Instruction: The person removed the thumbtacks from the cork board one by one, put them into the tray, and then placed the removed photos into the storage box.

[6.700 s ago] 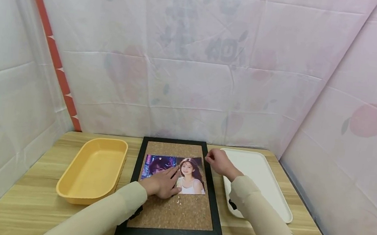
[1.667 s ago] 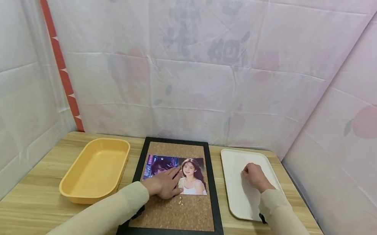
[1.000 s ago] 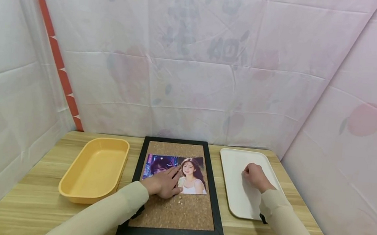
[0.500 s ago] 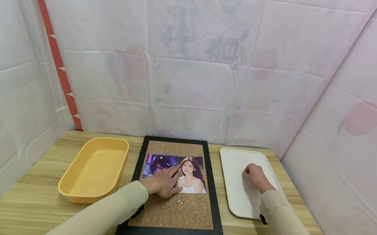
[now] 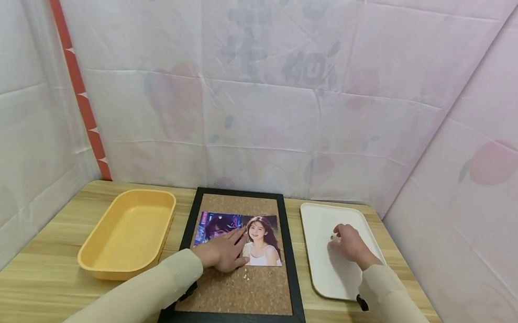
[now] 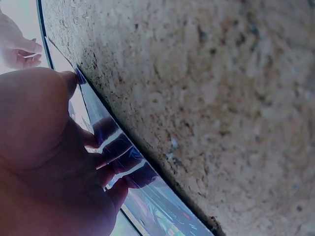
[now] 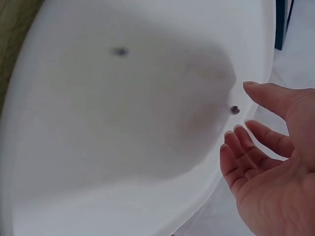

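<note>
My left hand rests with straight fingers across two photo prints on a black-framed cork board. The dark purple photo is partly covered by this hand; a small pale round spot shows near its top edge. Beside it lies the portrait photo. My right hand is over the white tray, thumb and fingers apart. Between its fingertips, in the right wrist view, is a small dark round thing, seemingly untouched; whether it lies on the tray or is in the air I cannot tell.
A deep yellow bin stands left of the board on the wooden table. Another blurred dark spot shows on the tray in the right wrist view. White cloth walls enclose the back and sides.
Earlier, my right hand was at the board's right edge, then moved right to the tray with curled fingers. Now its fingers have parted and a small dark thing shows. The left hand stayed put.
</note>
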`<move>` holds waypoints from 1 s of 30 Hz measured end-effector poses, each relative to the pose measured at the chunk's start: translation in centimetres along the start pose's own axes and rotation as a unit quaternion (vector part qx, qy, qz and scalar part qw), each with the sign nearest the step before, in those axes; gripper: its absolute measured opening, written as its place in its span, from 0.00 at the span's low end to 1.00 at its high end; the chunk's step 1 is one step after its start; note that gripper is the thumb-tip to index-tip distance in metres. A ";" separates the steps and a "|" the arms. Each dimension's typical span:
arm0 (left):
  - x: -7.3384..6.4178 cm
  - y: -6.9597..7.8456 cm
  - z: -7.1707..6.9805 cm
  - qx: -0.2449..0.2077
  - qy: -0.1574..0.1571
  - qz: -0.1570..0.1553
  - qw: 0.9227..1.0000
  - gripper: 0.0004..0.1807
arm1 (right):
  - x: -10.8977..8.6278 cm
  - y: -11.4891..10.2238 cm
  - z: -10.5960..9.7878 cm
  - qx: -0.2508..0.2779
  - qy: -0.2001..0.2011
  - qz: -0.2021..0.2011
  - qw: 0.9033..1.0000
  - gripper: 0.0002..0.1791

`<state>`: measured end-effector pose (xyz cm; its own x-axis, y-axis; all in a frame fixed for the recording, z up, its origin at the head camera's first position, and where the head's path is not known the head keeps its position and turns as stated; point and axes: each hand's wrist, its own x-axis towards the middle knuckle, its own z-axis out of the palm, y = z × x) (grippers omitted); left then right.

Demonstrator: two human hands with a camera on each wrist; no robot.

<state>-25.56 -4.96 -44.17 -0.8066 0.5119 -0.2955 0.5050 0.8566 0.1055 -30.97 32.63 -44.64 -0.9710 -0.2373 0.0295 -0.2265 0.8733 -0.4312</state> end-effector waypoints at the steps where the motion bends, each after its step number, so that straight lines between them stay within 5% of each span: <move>1: 0.0 0.0 0.0 0.000 0.000 -0.001 1.000 0.39 | -0.1 -0.2 0.0 -0.002 0.000 -0.005 1.000 0.19; 30: 0.3 -0.2 0.2 0.005 -0.001 0.007 1.000 0.39 | 2.1 -6.5 0.3 0.033 -0.013 -0.042 0.998 0.25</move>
<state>-25.82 -5.01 -44.48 -0.7985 0.5241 -0.2962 0.5200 0.8484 0.0994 -31.54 26.27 -42.08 -0.9465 -0.3198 0.0440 -0.2998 0.8201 -0.4873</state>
